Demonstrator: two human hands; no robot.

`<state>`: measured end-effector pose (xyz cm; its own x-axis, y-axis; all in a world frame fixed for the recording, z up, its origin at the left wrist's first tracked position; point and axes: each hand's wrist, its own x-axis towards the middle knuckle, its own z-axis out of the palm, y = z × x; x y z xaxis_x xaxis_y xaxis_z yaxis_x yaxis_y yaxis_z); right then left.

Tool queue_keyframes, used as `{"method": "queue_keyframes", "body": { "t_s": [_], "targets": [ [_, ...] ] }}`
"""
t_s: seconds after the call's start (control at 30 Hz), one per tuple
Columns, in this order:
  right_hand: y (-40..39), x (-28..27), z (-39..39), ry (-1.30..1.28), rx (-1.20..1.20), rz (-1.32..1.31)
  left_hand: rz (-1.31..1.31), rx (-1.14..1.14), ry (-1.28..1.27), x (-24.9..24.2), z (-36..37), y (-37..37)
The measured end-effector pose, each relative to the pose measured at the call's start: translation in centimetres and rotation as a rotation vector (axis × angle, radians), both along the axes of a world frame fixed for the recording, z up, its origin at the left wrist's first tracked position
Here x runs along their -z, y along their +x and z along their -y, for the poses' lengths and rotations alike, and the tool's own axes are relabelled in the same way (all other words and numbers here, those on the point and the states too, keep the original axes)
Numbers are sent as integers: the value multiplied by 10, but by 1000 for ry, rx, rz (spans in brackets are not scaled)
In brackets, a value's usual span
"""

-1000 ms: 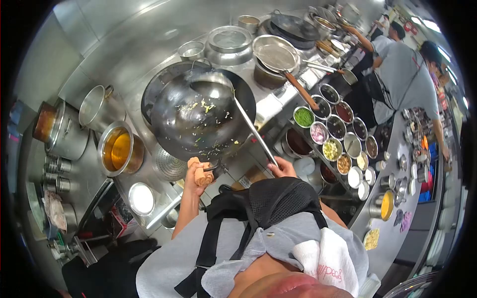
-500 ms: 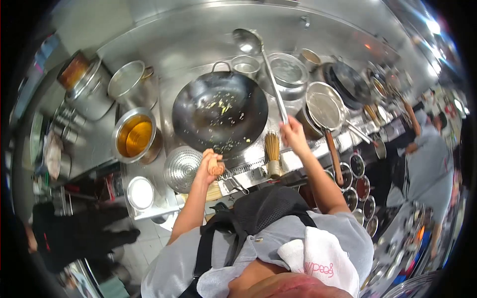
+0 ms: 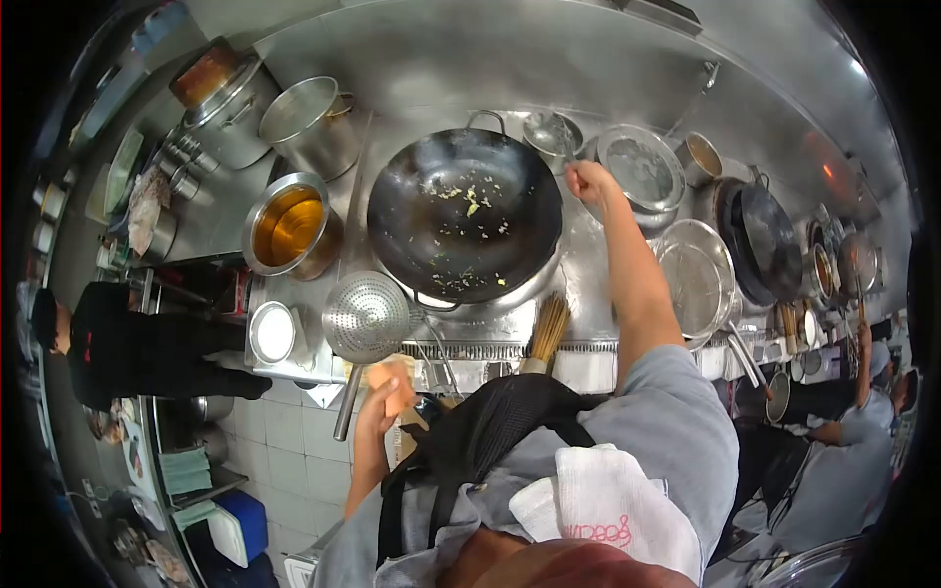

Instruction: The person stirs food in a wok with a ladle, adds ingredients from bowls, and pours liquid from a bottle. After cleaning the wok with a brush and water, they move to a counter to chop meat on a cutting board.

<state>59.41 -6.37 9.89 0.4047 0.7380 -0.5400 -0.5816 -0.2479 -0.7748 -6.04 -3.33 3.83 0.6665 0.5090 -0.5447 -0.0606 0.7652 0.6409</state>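
Left hand (image 3: 374, 408) closed around a bunched orange cloth (image 3: 394, 385), I hold it just beside the handle of the skimmer (image 3: 366, 316), while my right hand (image 3: 588, 182) reaches past the wok in a fist around the ladle (image 3: 569, 156), most of it hard to make out, at the small pot (image 3: 535, 145). The wok (image 3: 534, 201) sits ahead of me with food scraps (image 3: 472, 207) scattered inside, the oil pot (image 3: 320, 245) standing to its left and a brush (image 3: 551, 328) near its right side.
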Motion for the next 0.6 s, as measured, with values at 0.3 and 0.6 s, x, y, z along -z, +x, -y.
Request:
{"method": "queue_keyframes", "body": {
  "t_s": [0.3, 0.6],
  "targets": [
    [-12, 23, 156, -623, 402, 1649, -311, -333, 403, -30, 11, 28],
    [0, -68, 177, 665, 701, -938, -251, 181, 1691, -105, 3, 142]
  ]
}}
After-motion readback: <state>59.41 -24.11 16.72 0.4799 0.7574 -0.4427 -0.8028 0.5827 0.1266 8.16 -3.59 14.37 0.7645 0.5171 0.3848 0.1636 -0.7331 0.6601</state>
